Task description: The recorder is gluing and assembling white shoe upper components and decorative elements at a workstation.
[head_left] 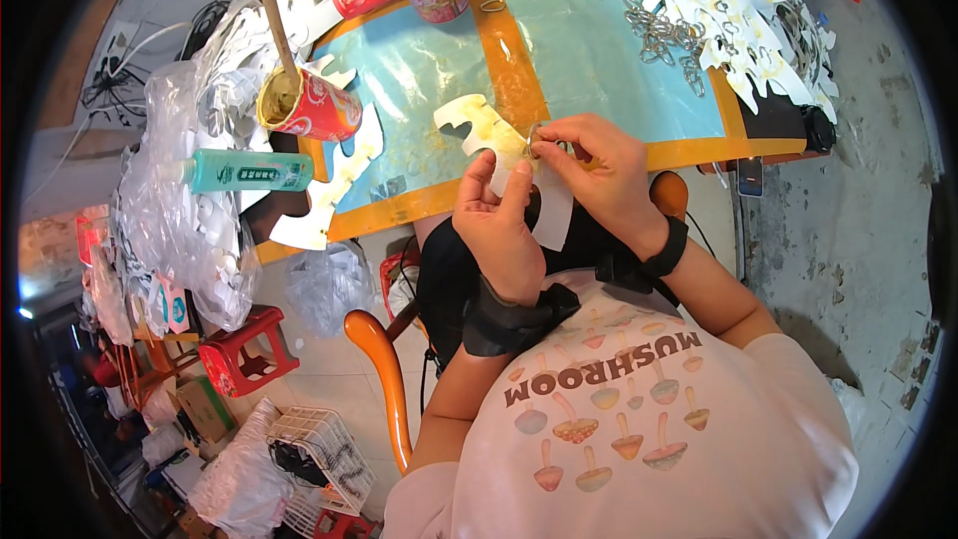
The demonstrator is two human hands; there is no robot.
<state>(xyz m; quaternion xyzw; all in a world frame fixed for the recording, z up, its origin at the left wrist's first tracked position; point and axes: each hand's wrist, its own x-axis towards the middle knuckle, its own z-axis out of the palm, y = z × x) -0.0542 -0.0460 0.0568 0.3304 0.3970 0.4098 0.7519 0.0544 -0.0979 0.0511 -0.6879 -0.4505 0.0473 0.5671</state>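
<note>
Just past the near table edge, my left hand (504, 235) pinches a white cut-out piece (477, 124) with yellowish smears on its face. One end of the piece rests over the table, and a pale strip hangs below my fingers. My right hand (604, 172) is closed on a small metal ring (531, 139) and presses it against the cut-out between my two thumbs. How far the ring sits through the piece is hidden by my fingers. Another white cut-out (344, 180) lies by the left table edge.
Loose metal rings (667, 38) and stacked white cut-outs (733, 15) cover the table's far right. At left stand a red can (324, 112) with a stick, a second can (439, 2) with a brush, and a teal bottle (257, 170) lying down. A red stool (249, 351) is at lower left.
</note>
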